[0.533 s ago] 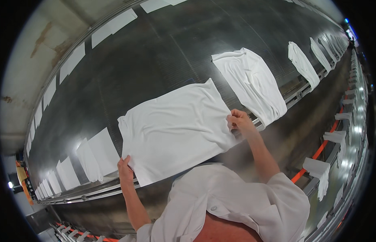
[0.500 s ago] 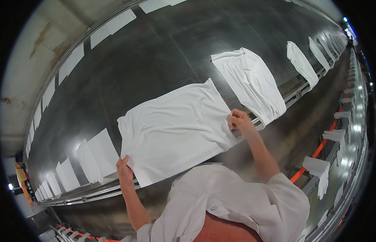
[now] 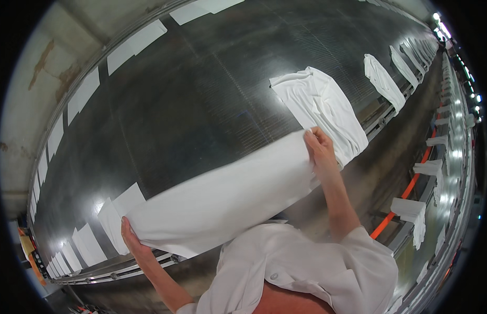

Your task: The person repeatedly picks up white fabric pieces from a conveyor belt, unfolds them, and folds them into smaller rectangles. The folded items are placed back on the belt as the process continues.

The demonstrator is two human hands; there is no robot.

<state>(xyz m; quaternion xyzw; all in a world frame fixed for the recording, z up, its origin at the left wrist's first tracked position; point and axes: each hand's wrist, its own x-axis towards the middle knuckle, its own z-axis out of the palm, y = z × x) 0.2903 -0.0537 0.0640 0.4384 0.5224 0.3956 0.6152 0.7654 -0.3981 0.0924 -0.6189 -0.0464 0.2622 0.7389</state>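
A white cloth [image 3: 222, 196] stretches between my two hands over a wide dark grey belt [image 3: 191, 99]. My left hand [image 3: 131, 242] grips its lower left corner near the belt's front rail. My right hand [image 3: 321, 147] pinches its upper right edge, raised off the belt. The cloth looks folded into a long band and slightly blurred. Just right of my right hand lies another white garment [image 3: 319, 107], flat and partly creased.
More white cloths [image 3: 382, 81] lie along the belt toward the far right. White rectangular sheets [image 3: 89, 243] line the belt's left end and far edge. An orange bar [image 3: 405, 191] and hanging white pieces [image 3: 411, 212] run along the right side.
The cloth lay spread flat on the belt; now it is lifted and folded over into a narrower band. Both hands have risen with it.
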